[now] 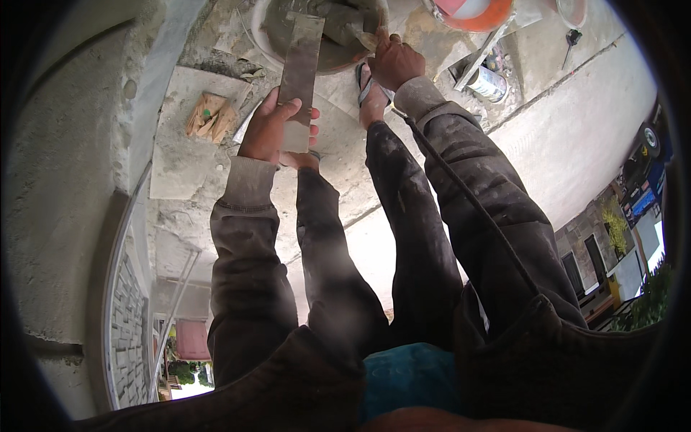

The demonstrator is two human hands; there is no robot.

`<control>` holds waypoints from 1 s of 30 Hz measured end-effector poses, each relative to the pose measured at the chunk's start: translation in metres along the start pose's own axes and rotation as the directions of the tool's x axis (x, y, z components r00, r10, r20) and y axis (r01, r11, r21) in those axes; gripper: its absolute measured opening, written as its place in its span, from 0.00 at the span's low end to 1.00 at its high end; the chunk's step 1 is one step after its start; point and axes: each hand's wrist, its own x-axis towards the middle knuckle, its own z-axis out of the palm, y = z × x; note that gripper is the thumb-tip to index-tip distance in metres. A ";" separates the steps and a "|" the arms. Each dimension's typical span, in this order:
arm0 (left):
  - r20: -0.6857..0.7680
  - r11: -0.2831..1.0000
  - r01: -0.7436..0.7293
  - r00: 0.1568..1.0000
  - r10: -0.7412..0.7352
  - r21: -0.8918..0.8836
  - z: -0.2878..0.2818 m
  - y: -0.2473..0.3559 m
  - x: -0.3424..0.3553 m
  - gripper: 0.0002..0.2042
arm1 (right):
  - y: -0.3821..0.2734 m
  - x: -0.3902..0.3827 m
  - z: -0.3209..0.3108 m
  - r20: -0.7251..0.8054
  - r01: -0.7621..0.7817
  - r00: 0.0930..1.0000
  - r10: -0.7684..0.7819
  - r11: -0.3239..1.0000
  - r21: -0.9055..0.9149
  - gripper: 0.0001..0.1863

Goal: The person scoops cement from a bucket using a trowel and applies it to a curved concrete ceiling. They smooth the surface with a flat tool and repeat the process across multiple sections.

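Note:
My left hand grips a long, flat, pale rectangular plate, held lengthwise over the near rim of a round tub of grey wet mix. At the tub's right side, my right hand is closed on a small tool, apparently a trowel, whose blade is smeared and hard to make out against the mix. A sandalled foot is just below that hand; the other foot is partly behind my left hand.
Wood scraps lie at left beside a concrete wall. At upper right are an orange-rimmed bucket, a white can, a pale bar and a small dark tool. A dark vehicle stands far right.

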 end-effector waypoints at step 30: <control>-0.204 0.971 0.021 0.979 0.029 0.239 0.041 0.004 0.020 0.19 | -0.013 -0.091 -0.043 0.046 -0.065 0.998 0.046 0.691 0.720 0.24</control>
